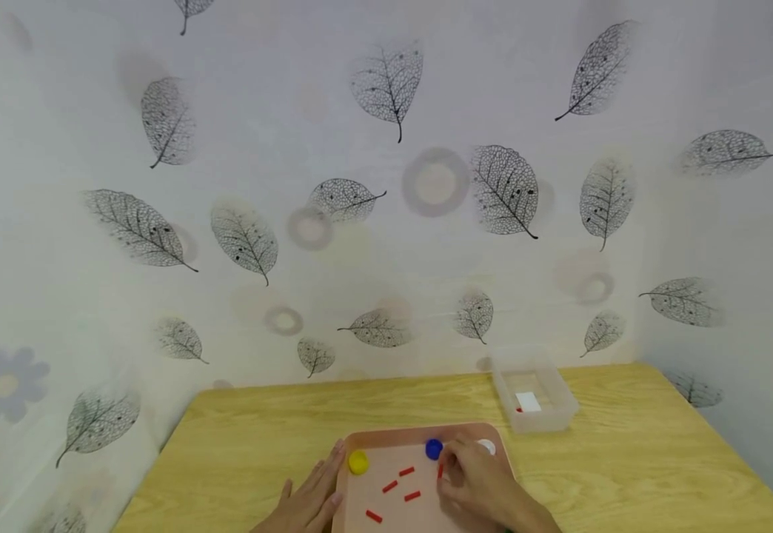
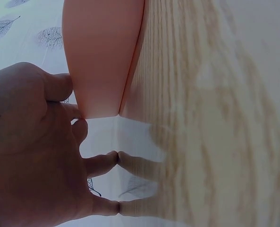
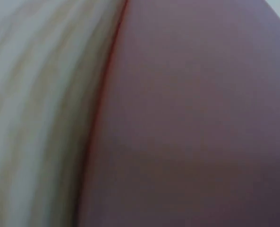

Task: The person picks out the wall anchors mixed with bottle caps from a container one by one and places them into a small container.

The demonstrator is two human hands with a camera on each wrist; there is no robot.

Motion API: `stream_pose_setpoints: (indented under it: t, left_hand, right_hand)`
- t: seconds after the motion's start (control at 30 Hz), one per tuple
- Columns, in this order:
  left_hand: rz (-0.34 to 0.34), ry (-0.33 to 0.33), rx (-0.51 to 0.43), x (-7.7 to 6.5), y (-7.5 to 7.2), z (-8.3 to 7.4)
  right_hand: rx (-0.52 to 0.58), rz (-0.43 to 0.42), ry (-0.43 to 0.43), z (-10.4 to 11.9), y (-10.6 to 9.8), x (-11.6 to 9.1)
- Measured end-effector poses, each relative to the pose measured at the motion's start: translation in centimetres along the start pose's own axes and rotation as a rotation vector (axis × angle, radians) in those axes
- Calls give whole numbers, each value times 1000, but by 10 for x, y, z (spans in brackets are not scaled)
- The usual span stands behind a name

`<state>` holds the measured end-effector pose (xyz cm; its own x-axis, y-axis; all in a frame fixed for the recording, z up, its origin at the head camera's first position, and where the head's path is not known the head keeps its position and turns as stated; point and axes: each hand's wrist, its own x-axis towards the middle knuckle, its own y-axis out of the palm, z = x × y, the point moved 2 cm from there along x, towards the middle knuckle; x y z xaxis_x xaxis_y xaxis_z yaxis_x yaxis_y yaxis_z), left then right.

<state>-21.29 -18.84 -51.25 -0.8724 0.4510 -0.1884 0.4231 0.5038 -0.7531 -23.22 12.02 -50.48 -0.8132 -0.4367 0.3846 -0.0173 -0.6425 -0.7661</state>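
A pink tray (image 1: 393,446) lies on the wooden table, with several short red sticks (image 1: 374,516) scattered over its floor. In the head view my right hand (image 1: 483,481) is over the tray's right side, its thumb and index finger pinching one upright red stick (image 1: 440,471). Just left of those fingertips sits a blue round cap (image 1: 434,448); a white cap (image 1: 487,446) shows partly behind the hand. My left hand (image 1: 308,497) rests along the tray's left side with extended fingers, fingertips on the tabletop in the left wrist view. A yellow cap (image 1: 357,463) stands inside the tray's back left corner.
Behind the tray to the right is a clear plastic box (image 1: 541,422) holding a white piece (image 1: 528,402) and a small red bit. A leaf-patterned wall (image 1: 373,259) rises at the table's back edge. The right wrist view shows only the tray's outer side (image 3: 191,94) and the tabletop.
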Motion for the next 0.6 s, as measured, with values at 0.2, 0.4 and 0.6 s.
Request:
stream_pose_setpoints:
  t: [0.2,0.4,0.6]
  left_hand:
    - [-26,10,52,5,3,5]
    - [-33,29,69,7,4,6]
    - [-17,3,50,6,1,3]
  right_hand:
    - [77,-47,-23,0,-8,2]
    - [101,-46,53,2,-24,4]
    - [136,-61,127,2,-42,5]
